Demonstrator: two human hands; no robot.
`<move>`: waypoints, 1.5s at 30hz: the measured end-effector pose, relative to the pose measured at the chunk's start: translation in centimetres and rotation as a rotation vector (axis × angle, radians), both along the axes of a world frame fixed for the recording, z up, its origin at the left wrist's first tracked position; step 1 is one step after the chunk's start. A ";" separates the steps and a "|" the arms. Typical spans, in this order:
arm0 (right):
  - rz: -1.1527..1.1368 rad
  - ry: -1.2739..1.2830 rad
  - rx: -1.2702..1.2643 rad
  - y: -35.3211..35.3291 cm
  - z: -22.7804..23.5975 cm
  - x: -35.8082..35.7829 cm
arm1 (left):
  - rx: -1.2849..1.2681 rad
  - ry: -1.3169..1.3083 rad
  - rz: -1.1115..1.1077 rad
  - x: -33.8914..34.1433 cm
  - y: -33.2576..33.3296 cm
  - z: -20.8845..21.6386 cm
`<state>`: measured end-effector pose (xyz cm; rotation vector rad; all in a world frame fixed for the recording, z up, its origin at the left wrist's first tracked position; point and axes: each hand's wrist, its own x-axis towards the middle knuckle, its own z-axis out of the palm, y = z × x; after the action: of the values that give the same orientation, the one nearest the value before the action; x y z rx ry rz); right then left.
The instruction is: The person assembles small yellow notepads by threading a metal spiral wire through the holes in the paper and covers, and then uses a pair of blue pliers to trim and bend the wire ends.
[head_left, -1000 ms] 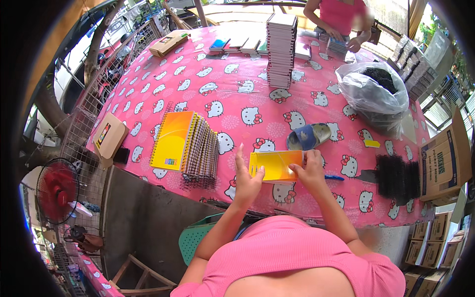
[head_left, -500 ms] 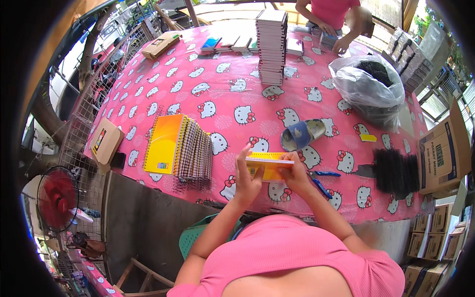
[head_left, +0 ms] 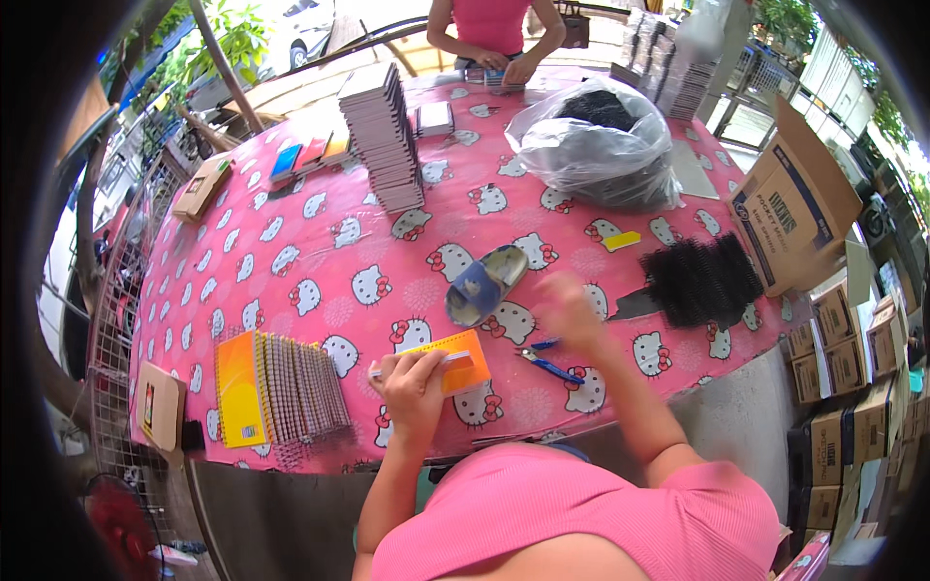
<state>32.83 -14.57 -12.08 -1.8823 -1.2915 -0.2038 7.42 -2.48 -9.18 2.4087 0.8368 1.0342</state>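
One bunch of yellow-orange spiral notebooks [head_left: 286, 387] sits at left on the pink counter [head_left: 334, 271], lower and further left in view than half a second ago; whole view has swung right. Next, left hand [head_left: 412, 387]: fingers now curled, closed around the left part of an orange notebook [head_left: 469, 368], near the counter's front edge, white page edge showing. Both hands were on it before; now only the left. Blue slipper [head_left: 484, 286] lies just beyond it. Blue-handled pliers [head_left: 554, 368] lie to its right, metal tips now visible. Right hand [head_left: 572, 315] has come off the notebook, blurred beyond the pliers; can't tell how open or whether holding anything. Further right: black coils [head_left: 702, 281], then open cardboard box [head_left: 794, 213].
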 end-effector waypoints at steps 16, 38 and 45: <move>-0.706 -0.077 -0.471 -8.2 -1.4 11.6 | -0.029 -0.059 -0.024 0.3 -0.7 1.6; 0.454 0.707 -0.383 2.0 6.6 -7.9 | -0.031 -0.053 0.014 -0.5 -1.2 0.8; 0.518 0.078 -0.162 3.1 5.7 -9.1 | -0.048 -0.051 0.001 -0.9 -0.9 0.0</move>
<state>23.75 -11.51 -6.35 -1.5981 -1.7294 0.2488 6.56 -3.43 -9.19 2.3320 0.8357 1.0598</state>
